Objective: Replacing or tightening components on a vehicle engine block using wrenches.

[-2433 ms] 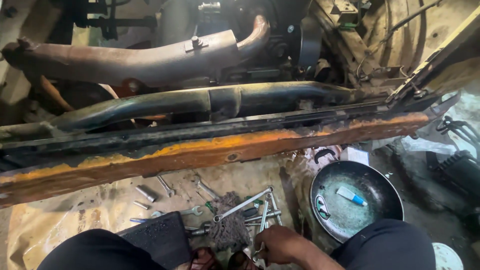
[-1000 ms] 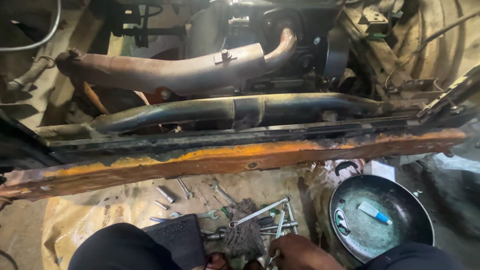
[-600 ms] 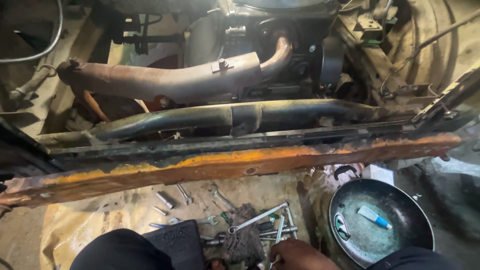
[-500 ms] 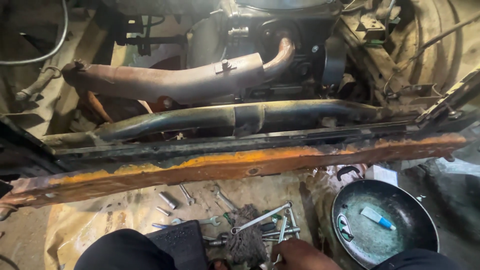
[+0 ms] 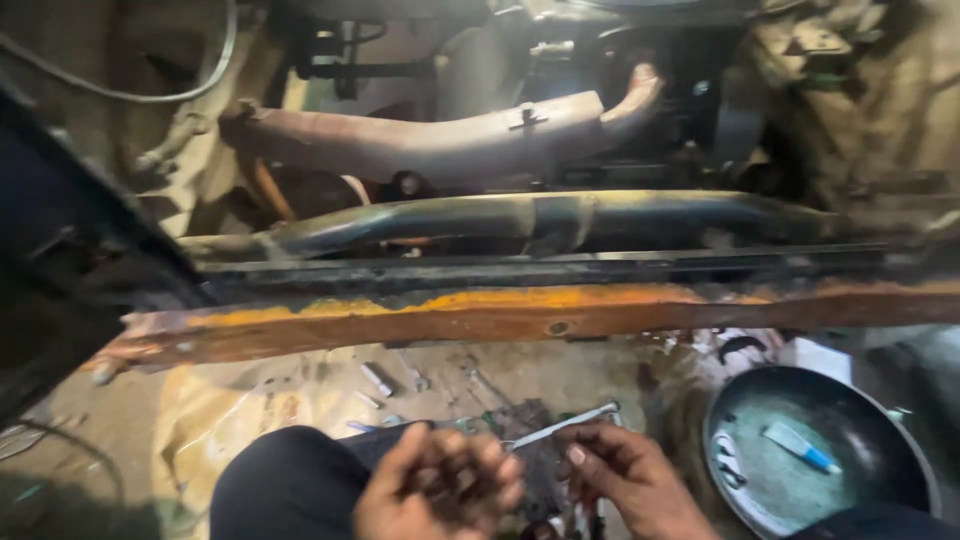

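Observation:
My left hand is low in the middle of the head view, fingers curled, above my dark-trousered knee; whether it holds anything is too blurred to tell. My right hand is beside it and grips the lower end of a long silver wrench that slants up to the right. Under both hands lie a dark greasy rag and several loose tools on a yellowish sack.
A rusty orange frame rail crosses the view above the hands. Behind it run a black tube and a rusty exhaust pipe. A dark round pan with a small white-and-blue tube sits right. Sockets lie on the sack.
The view has shifted right and up. Both hands have risen into view from the bottom edge, and my right hand has lifted a silver wrench off the tool pile.

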